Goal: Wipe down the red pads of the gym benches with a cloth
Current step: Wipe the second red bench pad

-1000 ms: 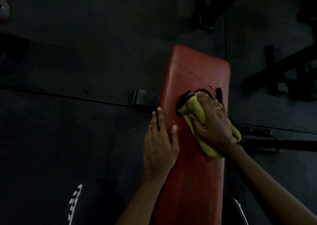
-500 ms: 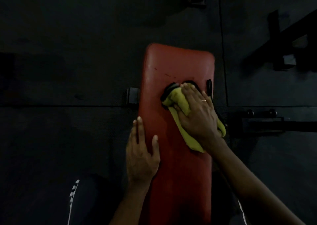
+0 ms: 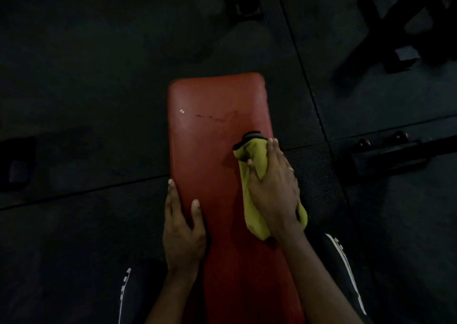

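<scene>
- One dark rubber floor fills the frame, with seams running across it.
- One red pad runs from the centre down to the bottom edge; a faint dark streak crosses its upper part.
- Black metal equipment stands in the upper right, and a black bar with bolts lies at mid right.
- Dark trousers with white stripes show on both sides of the pad at the bottom.
- Left hand rests on the pad's left edge below centre, fingers straight, thumb on top, holding nothing.
- Right hand presses down at the pad's right edge, with a fold of cloth pinched between thumb and forefinger.
- Yellow cloth lies bunched under that hand on the pad, its black trim poking out beyond the fingertips.
- A ring sits on one right finger.
</scene>
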